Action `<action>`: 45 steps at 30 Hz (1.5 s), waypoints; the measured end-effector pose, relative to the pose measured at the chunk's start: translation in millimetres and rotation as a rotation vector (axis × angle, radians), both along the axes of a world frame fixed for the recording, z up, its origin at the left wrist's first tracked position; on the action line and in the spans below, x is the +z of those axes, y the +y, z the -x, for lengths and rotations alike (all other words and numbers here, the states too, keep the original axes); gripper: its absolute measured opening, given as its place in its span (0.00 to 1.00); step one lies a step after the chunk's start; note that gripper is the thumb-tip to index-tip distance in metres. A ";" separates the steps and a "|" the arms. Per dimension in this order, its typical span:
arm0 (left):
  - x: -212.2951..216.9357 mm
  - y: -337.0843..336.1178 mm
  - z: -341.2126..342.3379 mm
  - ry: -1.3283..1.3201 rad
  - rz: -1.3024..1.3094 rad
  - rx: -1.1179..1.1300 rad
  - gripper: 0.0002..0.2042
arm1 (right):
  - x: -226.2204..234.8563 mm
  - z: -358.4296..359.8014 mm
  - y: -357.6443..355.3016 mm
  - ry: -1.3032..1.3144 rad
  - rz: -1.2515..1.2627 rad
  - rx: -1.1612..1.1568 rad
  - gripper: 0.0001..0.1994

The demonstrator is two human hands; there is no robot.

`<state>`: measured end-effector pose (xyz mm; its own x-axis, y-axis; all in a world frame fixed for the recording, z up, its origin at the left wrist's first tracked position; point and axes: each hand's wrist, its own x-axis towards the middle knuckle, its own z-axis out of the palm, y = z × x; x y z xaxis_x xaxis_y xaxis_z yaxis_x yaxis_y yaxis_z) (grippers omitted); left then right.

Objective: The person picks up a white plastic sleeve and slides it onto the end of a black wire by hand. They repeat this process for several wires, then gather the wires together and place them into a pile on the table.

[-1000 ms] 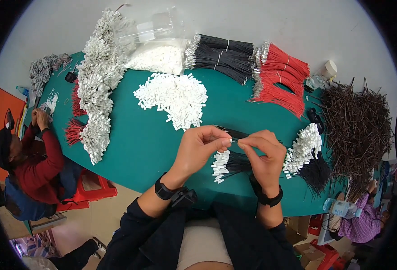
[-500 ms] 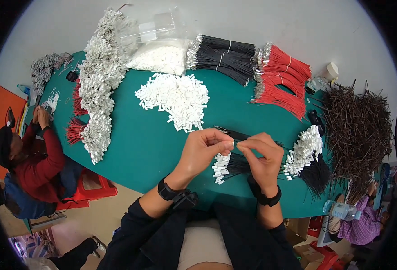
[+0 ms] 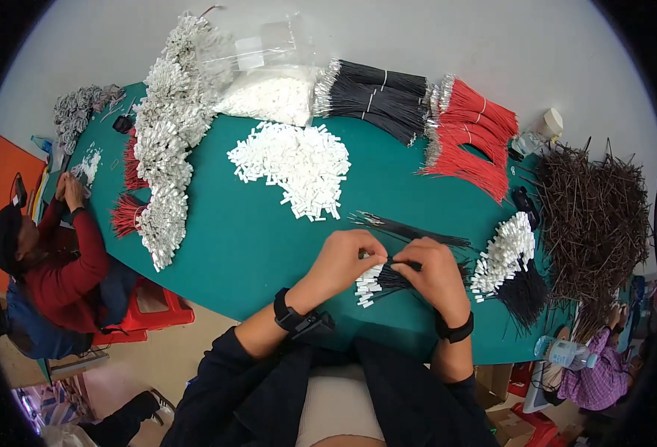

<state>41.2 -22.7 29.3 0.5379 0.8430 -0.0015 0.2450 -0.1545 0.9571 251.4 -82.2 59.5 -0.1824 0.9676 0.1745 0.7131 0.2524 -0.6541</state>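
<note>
Both hands meet low over a bundle of black wires whose left ends carry white connector housings. My left hand is closed in a pinch at the bundle's far edge; what lies between its fingertips is too small to make out. My right hand pinches a black wire just right of it, its palm covering much of the bundle. Beyond the hands lies a thin sheaf of loose black wires. A heap of white connector housings is spread farther off, left of centre.
Capped black wires are piled at right, beside a tangled brown heap. Black bundles, red bundles and a clear bag line the wall. A water bottle lies at the right edge; a co-worker sits left.
Both hands have come down and nearer to me, from above the bundle onto its far edge, still pinching close together. The loose black sheaf behind them now shows more fully.
</note>
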 end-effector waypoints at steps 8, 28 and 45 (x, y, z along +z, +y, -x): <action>-3.0 60.2 19.3 0.522 -0.707 0.255 0.09 | -11.8 0.9 26.4 -0.225 -0.092 -0.105 0.07; 10.4 64.4 20.3 -0.161 0.027 0.233 0.03 | -37.1 2.6 45.9 -0.218 -0.107 -0.050 0.05; 15.9 20.4 11.4 -0.633 0.638 0.210 0.04 | -15.3 -8.6 32.5 0.260 -0.043 -0.115 0.01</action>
